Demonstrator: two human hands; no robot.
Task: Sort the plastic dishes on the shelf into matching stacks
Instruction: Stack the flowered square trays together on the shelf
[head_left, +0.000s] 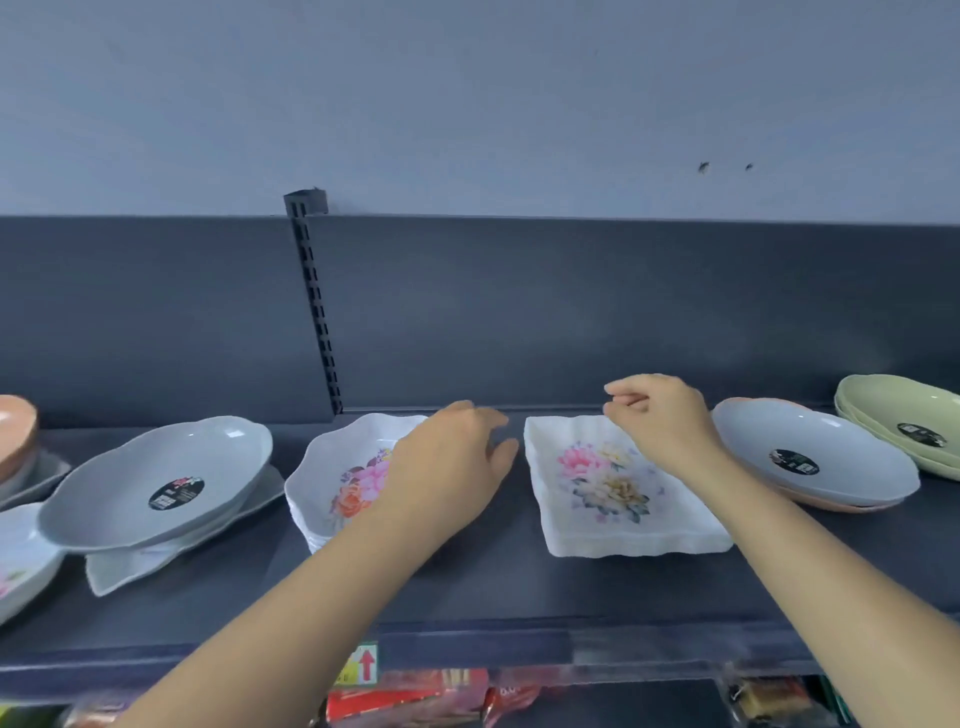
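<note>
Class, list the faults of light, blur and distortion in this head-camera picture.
Head view: dim, even, bluish light; the left hand has motion-smeared fingers; the wide lens leans the slotted post; packets below the shelf are blurred; faint sheen on the left grey dish.

A: Item one, hidden?
B: Left hand (447, 467) is covering the scalloped floral dish's (327, 478) right side.
A: Cropped?
B: Left edge is cutting the orange bowl (15, 431); right edge is cutting the green dishes (883, 410).
A: Illegible?
B: Black labels (175, 493) are reading too small.
</note>
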